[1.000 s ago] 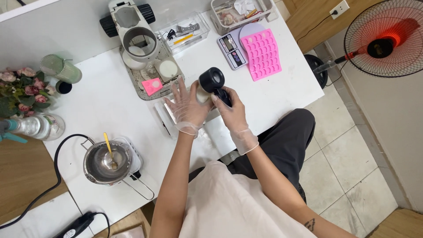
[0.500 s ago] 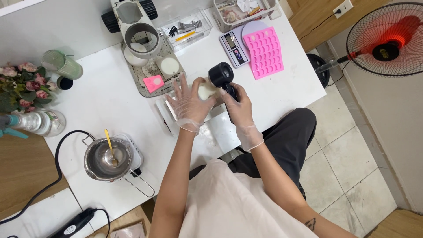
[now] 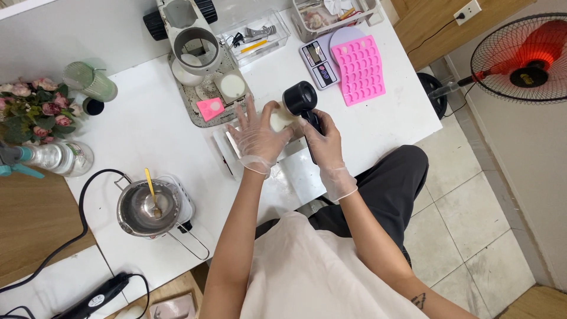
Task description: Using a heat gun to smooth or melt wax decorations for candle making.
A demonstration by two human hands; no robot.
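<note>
Round cream puck (image 3: 279, 120), smooth and waxy, cupped in gloved left hand (image 3: 258, 137); gloved right hand (image 3: 322, 139) clenched around matte black heat gun (image 3: 302, 101), over white table (image 3: 147, 124).

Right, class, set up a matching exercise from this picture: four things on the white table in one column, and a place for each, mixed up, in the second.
Things:
1. pink mould
2. metal pot
3. black heat tool
4. pale round block

Places:
A. in the right hand
B. under the fingers of the left hand
C. far right of the table, beside the small scale
D. near left of the table, with a yellow spoon in it

Pairs: 1-C, 2-D, 3-A, 4-B
</note>
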